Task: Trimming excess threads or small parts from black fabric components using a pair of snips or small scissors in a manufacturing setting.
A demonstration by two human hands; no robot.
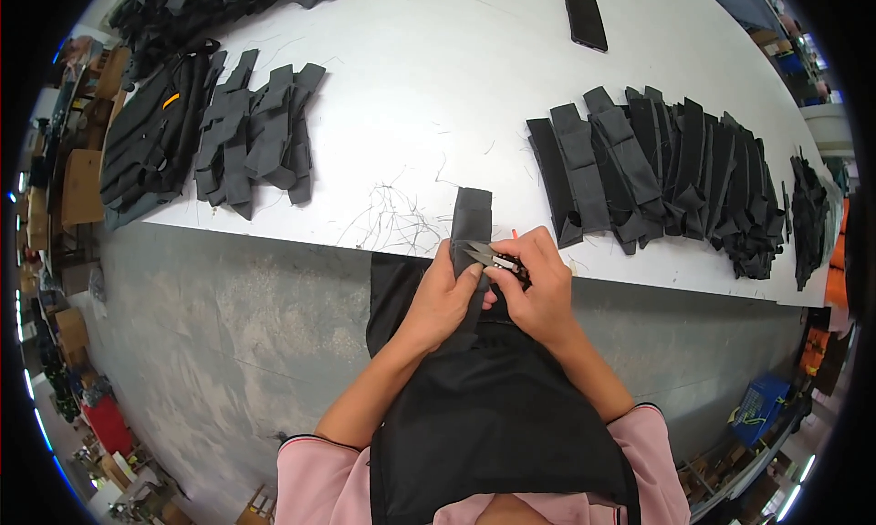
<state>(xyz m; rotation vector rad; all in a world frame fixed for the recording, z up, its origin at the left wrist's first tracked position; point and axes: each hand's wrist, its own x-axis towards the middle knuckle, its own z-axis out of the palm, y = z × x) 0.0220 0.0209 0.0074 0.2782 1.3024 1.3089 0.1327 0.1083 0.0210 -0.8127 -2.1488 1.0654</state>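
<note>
At the near edge of the white table, my left hand (442, 295) is closed around a dark grey fabric strip (473, 217), whose upper end sticks up past my fingers. My right hand (541, 283) grips a pair of thread snips (505, 264) with dark handles. Their pointed metal blades reach left and lie against the strip, just above my left thumb. The strip's lower part hangs below my hands in front of the black apron (497, 415). Loose cut threads (394, 217) are scattered on the table just left of the strip.
A long row of dark strips (652, 174) lies on the table (411, 96) at right. Another strip pile (255, 128) lies at left beside a black backpack (155, 133), with more black fabric (210, 10) behind. A black phone (585, 20) rests at the far right.
</note>
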